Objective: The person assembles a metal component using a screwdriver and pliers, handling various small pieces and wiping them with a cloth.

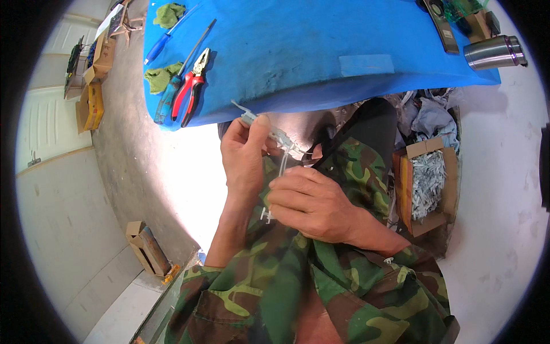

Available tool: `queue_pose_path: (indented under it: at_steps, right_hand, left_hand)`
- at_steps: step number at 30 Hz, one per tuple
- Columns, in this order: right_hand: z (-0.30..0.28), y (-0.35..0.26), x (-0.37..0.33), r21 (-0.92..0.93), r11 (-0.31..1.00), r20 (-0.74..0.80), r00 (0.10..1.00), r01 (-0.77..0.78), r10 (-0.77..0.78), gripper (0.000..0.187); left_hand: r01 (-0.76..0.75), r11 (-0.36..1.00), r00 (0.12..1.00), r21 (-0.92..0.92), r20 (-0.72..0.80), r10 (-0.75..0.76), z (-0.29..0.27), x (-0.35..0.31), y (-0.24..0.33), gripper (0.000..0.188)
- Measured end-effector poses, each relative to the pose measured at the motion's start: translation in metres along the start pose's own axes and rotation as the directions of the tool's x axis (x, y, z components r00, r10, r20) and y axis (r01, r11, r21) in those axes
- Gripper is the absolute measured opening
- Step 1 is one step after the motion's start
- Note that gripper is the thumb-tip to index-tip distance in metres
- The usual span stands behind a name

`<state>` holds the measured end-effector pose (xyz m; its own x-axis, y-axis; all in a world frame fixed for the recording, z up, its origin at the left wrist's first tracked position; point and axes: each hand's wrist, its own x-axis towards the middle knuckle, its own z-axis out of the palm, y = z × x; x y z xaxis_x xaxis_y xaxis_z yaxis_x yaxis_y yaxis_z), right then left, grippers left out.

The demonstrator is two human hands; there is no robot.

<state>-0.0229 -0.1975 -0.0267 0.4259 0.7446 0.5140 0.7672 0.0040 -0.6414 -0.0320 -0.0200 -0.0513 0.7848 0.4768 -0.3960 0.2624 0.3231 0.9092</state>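
My left hand [243,152] is closed on a narrow pale grey plastic part [279,136], pinched between thumb and fingers above my lap. A thin whitish strip sticks out beyond its far end. My right hand [312,203] sits lower and to the right, its fingers closed on a thin white plastic sprue [284,162] that runs up to the grey part. Small branched white ends [267,215] poke out below the right fingers. Whether the sprue is joined to the grey part or only touches it, I cannot tell.
Ahead is a blue-covered table [275,46] with red-handled pliers [192,89], two screwdrivers, green cloths [160,77] and a steel flask [495,53]. At the right, a cardboard box [404,183] holds many grey-white plastic pieces [428,182]. Another carton [150,249] stands at the lower left.
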Motion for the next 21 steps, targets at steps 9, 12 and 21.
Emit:
queue_pose_path:
  at_steps: [9, 12, 21]
  right_hand:
    - [0.014, -0.004, -0.002, -0.078, 0.996, 0.045, 0.998, 0.035, -0.032, 0.023]
    - [0.011, -0.006, 0.000, -0.080, 0.997, 0.021, 1.000, 0.008, -0.006, 0.023]
    - [0.010, 0.008, -0.020, 0.249, 0.915, -0.229, 0.899, -0.316, 0.373, 0.028]
  left_hand:
    - [0.132, 0.958, 0.991, -0.253, 0.048, -0.124, -0.011, 0.005, -0.006, 0.025]
    - [0.147, 0.944, 0.988, -0.294, 0.094, -0.124, -0.015, 0.007, -0.009, 0.025]
    - [0.109, 0.949, 0.993, -0.297, 0.077, -0.090, -0.010, 0.004, 0.003, 0.022]
